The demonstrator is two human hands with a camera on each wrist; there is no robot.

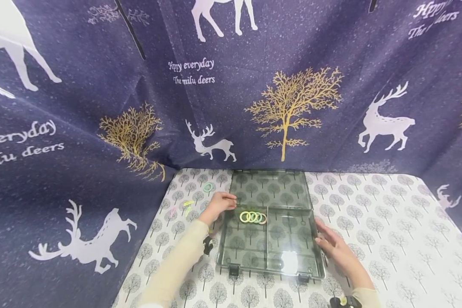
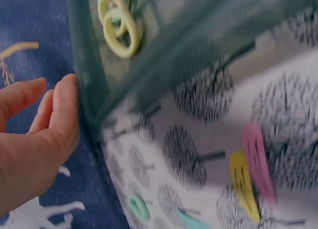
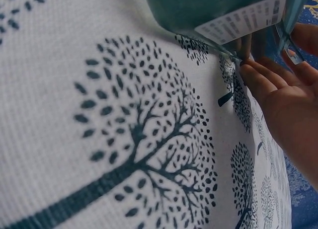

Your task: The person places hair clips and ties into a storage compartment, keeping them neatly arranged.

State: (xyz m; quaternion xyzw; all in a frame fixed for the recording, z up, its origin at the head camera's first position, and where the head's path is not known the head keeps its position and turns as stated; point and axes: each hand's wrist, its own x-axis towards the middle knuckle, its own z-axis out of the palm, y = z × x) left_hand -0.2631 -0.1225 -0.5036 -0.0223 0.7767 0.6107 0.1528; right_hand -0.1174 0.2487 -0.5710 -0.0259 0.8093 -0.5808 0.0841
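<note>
A translucent dark-green divided plastic box [image 1: 242, 252] lies with its lid [image 1: 269, 188] folded back. A row of overlapping yellow, green and pinkish hair ties [image 1: 253, 217] rests in its left compartment; two yellow ones [image 2: 120, 33] show close up in the left wrist view. My left hand [image 1: 221, 204] is at the box's left edge near the hinge, fingers loosely bent with nothing between them. On the opposite side, my right hand [image 1: 333, 244] holds the side wall, thumb at the rim and fingers along the outside. In the right wrist view, those fingers [image 3: 266, 77] reach the wall's lower edge.
Left of the box, a green hair tie [image 1: 208, 187], yellowish snap clips [image 1: 188, 206] and a pink snap clip [image 1: 173, 210] lie on the tree-print cloth [image 1: 373, 222]. A dark deer-print curtain [image 1: 231, 102] hangs behind. A white label [image 3: 243, 20] shows on the box.
</note>
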